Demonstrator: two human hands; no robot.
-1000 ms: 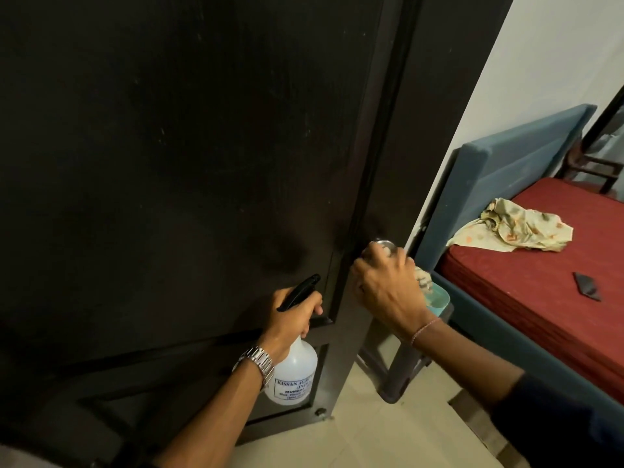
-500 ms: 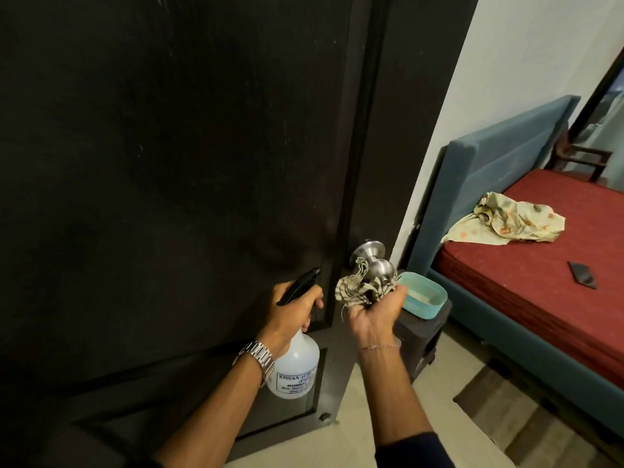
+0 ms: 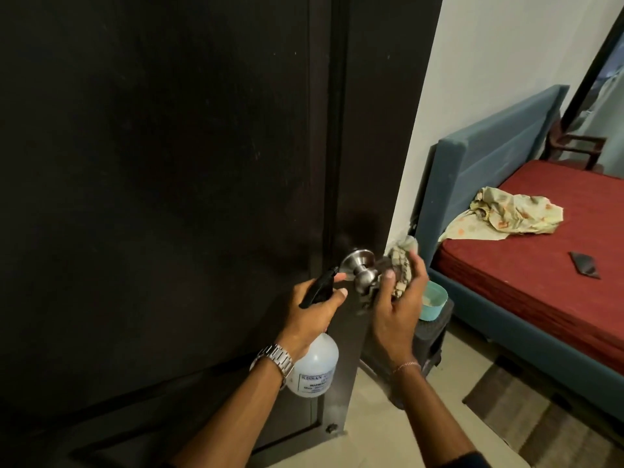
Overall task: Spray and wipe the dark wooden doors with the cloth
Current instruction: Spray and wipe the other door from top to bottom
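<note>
Two hands by the door [image 3: 162,197]: left hand [image 3: 314,309] gripping "KISSAN"-labelled spray bottle [image 3: 315,368], right hand [image 3: 400,305] clutching cloth [image 3: 400,265].

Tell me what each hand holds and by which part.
Left hand grips the spray bottle by its black trigger head. Right hand holds the bunched cloth in its palm and fingers.

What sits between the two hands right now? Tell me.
In the head view, the silver door knob lies between the left hand gripping the spray bottle and the right hand holding the cloth.
</note>
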